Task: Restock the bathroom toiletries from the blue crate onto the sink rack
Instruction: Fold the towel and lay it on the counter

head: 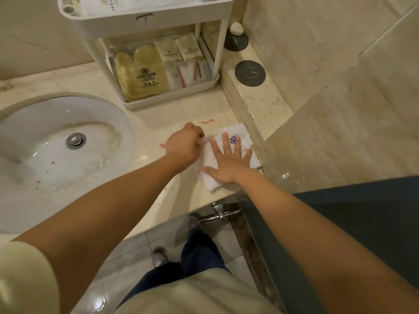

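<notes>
A white folded towel (243, 137) with a blue emblem lies on the marble counter (158, 123) near its right front corner. My right hand (229, 158) presses flat on it with fingers spread. My left hand (184, 143) pinches the towel's left edge with curled fingers. Behind stands the white two-tier sink rack (140, 21). Its lower tray holds a yellow bath mitt in plastic (141, 73), cream sachets (179, 49) and wrapped toothbrush kits (190, 72). The upper tray holds white packets, partly cut off. The blue crate is not in view.
A white basin (56, 141) with a metal drain and pink specks sits at the left. Pink smears mark the counter near the towel. Two round grey covers (250, 73) sit on the raised ledge at right. A glass panel (340, 223) stands right of the counter.
</notes>
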{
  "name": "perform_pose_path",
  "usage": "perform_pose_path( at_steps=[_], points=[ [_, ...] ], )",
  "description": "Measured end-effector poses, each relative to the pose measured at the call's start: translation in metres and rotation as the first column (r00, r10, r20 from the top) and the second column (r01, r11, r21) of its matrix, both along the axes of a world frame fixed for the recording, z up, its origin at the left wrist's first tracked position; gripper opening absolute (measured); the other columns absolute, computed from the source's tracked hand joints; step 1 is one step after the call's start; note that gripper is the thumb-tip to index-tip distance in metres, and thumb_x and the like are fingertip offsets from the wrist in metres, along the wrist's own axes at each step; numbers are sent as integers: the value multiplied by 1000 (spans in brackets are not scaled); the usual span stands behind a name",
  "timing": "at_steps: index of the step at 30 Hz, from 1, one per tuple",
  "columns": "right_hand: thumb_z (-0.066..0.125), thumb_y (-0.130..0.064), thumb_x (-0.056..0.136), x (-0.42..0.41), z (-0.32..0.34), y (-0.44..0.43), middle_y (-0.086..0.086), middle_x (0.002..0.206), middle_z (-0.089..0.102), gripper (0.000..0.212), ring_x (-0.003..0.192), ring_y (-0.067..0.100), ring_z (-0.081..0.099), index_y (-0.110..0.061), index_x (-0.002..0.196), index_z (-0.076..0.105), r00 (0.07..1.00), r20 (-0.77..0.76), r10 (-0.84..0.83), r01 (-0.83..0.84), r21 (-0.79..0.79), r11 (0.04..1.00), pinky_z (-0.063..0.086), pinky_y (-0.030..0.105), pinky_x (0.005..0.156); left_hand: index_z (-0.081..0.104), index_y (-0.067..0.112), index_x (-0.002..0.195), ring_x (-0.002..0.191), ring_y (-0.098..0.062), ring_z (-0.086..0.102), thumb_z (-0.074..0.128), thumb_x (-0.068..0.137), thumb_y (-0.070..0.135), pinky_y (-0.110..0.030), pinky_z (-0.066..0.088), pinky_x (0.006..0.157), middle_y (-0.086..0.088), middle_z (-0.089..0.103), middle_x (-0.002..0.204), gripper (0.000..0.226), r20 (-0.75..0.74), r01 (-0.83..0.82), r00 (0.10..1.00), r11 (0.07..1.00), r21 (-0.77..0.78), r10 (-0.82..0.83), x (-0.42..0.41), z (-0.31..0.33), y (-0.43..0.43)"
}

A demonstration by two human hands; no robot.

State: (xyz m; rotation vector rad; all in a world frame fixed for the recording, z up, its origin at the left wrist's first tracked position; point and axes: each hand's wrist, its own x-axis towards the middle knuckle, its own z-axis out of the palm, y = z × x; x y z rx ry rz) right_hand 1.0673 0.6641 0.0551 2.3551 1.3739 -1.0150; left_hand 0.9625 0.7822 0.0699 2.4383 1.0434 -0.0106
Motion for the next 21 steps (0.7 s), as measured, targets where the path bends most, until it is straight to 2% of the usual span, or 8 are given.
perform_pose_path(
  at_steps=[3, 10, 15, 18, 21],
  points=[
    [30, -76, 88, 4, -1, 16, -1, 150, -46, 89, 138, 35, -40, -42, 146, -29, 1000, 8, 17, -17, 16, 1000, -20, 67, 107, 64, 17, 110, 86, -31, 61, 48, 87, 8, -36, 49, 64, -5, 55, 113, 29, 22, -15, 1000, 1000, 19, 15, 3, 4, 13],
    [32, -79, 83, 15, -3, 63, -4, 151, -45, 92, 138, 32, -41, -44, 146, -26, 994, 9, 106, -107, 32, 994, -21, 67, 107, 64, 17, 112, 91, -30, 61, 48, 87, 6, -36, 48, 67, -6, 55, 115, 32, 3, -103, 995, 994, 26, 103, 1, 6, 51],
    [41, -67, 85, 21, 0, 103, -6, 154, -39, 91, 141, 29, -37, -45, 148, -20, 978, 3, 209, -209, 56, 976, -19, 64, 110, 62, 16, 113, 85, -29, 61, 49, 89, 8, -37, 50, 63, -7, 55, 114, 28, 7, -182, 983, 983, 39, 182, -10, 2, 76],
    [43, -64, 84, 13, 2, 125, -6, 156, -36, 91, 142, 29, -35, -44, 150, -16, 954, 18, 300, -300, 64, 952, -17, 65, 110, 61, 16, 110, 92, -29, 60, 51, 87, 7, -34, 43, 65, -6, 57, 113, 27, -3, -245, 970, 969, 32, 245, -28, -2, 86],
    [43, -64, 82, -3, 0, 138, -5, 157, -35, 92, 142, 29, -36, -44, 151, -14, 940, 26, 341, -342, 75, 937, -18, 66, 109, 61, 16, 106, 89, -27, 60, 51, 85, 7, -34, 42, 64, -5, 57, 108, 25, -11, -290, 957, 957, 31, 290, -47, -4, 91]
  ],
)
